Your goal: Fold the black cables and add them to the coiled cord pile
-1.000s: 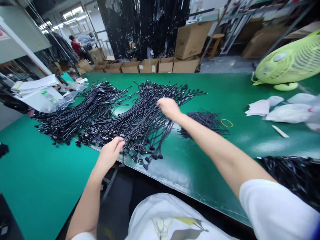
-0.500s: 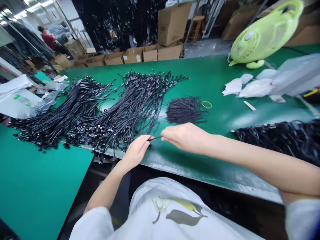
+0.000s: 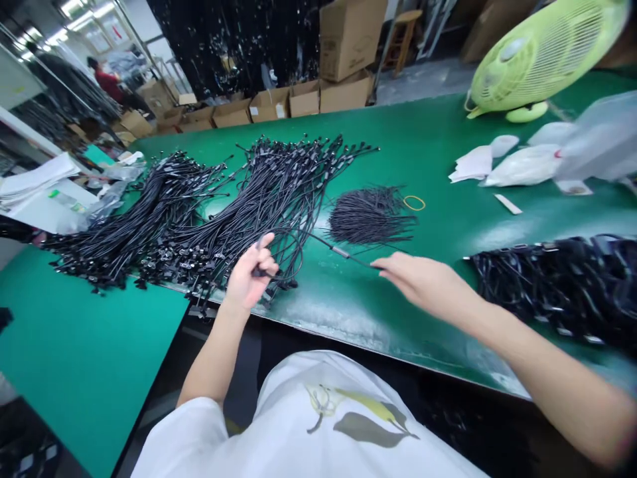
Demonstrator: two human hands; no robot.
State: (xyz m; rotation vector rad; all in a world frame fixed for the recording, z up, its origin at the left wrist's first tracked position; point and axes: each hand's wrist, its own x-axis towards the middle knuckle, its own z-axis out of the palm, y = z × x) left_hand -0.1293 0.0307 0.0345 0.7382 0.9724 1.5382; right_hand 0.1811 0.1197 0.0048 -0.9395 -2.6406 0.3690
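A black cable [image 3: 318, 240] with a grey sleeve or label on it stretches between my two hands above the table. My left hand [image 3: 253, 271] is closed around its left part, fingers curled, at the front of the cable pile. At the other end my right hand [image 3: 413, 275] pinches the cable; its tip is hidden by the fingers. Behind the hands spreads a large pile of black cables [image 3: 269, 192] with metal-ended connectors, and a second cable pile [image 3: 154, 199] lies further left. A bundle of short, thin black ties [image 3: 368, 216] rests beyond my right hand.
Near the ties lies a yellow rubber band [image 3: 414, 202]. More black cables [image 3: 557, 285] are heaped at the right. A green fan [image 3: 542, 60] and plastic bags [image 3: 597, 146] stand at the back right. Cardboard boxes [image 3: 271, 106] line the far edge; a person [image 3: 107, 79] is far off.
My hands have moved apart, the right one to the right and the left one slightly left. The cable between them is now drawn out. The view has shifted a little.
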